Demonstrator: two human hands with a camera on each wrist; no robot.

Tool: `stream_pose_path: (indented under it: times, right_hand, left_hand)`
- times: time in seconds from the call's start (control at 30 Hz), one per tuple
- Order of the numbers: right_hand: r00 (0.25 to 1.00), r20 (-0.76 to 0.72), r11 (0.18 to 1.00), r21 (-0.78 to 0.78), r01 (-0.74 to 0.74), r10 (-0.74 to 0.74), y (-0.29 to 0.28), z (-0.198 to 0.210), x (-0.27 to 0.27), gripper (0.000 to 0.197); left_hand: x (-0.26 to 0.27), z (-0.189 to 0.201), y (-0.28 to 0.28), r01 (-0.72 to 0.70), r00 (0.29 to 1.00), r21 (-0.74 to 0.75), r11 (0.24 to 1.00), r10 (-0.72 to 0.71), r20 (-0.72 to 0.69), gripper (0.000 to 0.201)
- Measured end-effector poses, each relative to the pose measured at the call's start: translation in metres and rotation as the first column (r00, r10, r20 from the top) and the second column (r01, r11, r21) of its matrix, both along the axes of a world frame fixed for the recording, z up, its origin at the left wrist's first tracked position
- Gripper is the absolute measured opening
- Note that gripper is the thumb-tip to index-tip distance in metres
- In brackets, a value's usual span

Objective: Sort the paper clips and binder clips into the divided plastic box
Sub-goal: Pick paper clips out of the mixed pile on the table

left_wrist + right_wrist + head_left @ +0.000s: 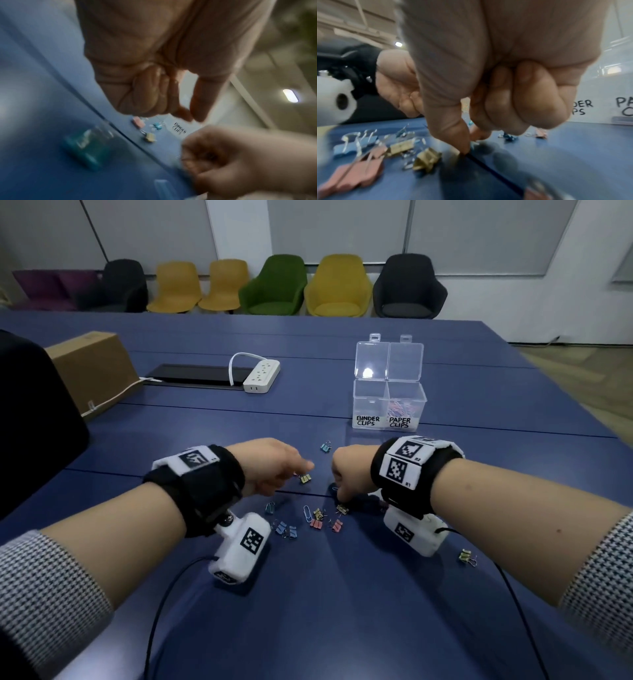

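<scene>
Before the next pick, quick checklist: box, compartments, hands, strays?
1. Box lids open: ok, both flaps stand up.
2. Labels readable: ok, BINDER CLIPS on the left compartment, PAPER CLIPS on the right.
3. Paper clips sorted: not ok, a blue paper clip lies among the binder clips on the table.
4. Right hand grip: cannot tell, fingers curled down at the table near a yellow binder clip; contact hidden.
5. Left hand grip: cannot tell, picture blurred.
6. Stray yellow clip by the right forearm: not ok, apart from the pile.
</scene>
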State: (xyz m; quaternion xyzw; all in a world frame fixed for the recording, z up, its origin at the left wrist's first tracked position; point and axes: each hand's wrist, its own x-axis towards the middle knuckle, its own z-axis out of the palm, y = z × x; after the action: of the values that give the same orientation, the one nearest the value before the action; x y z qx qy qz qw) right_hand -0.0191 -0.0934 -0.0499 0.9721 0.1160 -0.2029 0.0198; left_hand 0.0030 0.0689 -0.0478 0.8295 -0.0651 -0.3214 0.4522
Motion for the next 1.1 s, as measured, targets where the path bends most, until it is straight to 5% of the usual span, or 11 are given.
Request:
stream_pose_path:
  times: [0.13, 0.3, 0.37, 0.43, 0.47, 0.53, 0.6, 0.63, 0.77, 0.9, 1.1]
  right_hand:
    - [0.999, 0.038, 1.000, 0.019, -0.021, 0.020, -0.007, 0.000, -0.006, 0.017]
    - [0.988, 0.048, 0.936, 0.331, 0.122, -0.145, -0.048, 0.017, -0.012, 0.015]
    - [0.949, -0.091, 0.774, 0.558, 0.300, -0.302, -0.076, 0.024, -0.019, 0.020]
    - [0.885, -0.250, 0.506, 0.745, 0.435, -0.393, -0.105, 0.027, -0.029, 0.027]
    - [0.855, -0.313, 0.363, 0.805, 0.470, -0.413, -0.119, 0.029, -0.036, 0.030]
    - [0.809, -0.381, 0.138, 0.864, 0.484, -0.447, -0.140, 0.030, -0.047, 0.034]
    - [0.762, -0.387, 0.020, 0.886, 0.464, -0.520, -0.158, 0.027, -0.057, 0.035]
    - [0.740, -0.377, -0.007, 0.893, 0.449, -0.557, -0.165, 0.025, -0.061, 0.035]
    - [0.686, -0.356, -0.120, 0.922, 0.368, -0.634, -0.187, 0.014, -0.074, 0.039]
    - [0.692, -0.387, -0.231, 0.921, 0.313, -0.609, -0.198, 0.014, -0.084, 0.036]
    - [0.640, -0.594, -0.286, 0.801, 0.525, -0.487, -0.212, 0.011, -0.093, 0.020]
  left_hand:
    - [-0.016, 0.005, -0.013, 0.296, 0.826, 0.570, 0.766, -0.505, 0.249, 0.014]
    - [-0.027, 0.006, -0.025, 0.346, 0.662, 0.740, 0.577, -0.709, 0.243, 0.007]
    - [-0.031, 0.008, -0.027, 0.334, 0.623, 0.811, 0.480, -0.759, 0.192, 0.003]
    - [-0.030, 0.007, -0.028, 0.291, 0.592, 0.863, 0.413, -0.786, 0.177, 0.011]
    - [-0.029, 0.007, -0.030, 0.281, 0.597, 0.857, 0.433, -0.778, 0.197, 0.011]
    - [-0.026, 0.009, -0.032, 0.307, 0.689, 0.701, 0.643, -0.659, 0.303, 0.017]
    - [-0.025, 0.011, -0.039, 0.249, 0.875, 0.284, 0.926, -0.340, 0.344, 0.029]
    - [-0.025, 0.012, -0.044, 0.154, 0.949, 0.041, 0.987, -0.160, 0.272, 0.034]
    - [-0.026, 0.017, -0.063, -0.284, 0.954, -0.511, 0.811, 0.183, -0.239, 0.036]
    - [-0.026, 0.024, -0.079, -0.487, 0.841, -0.602, 0.633, 0.153, -0.519, 0.024]
    - [-0.025, 0.018, -0.106, -0.274, 0.896, -0.350, 0.896, 0.106, -0.431, 0.021]
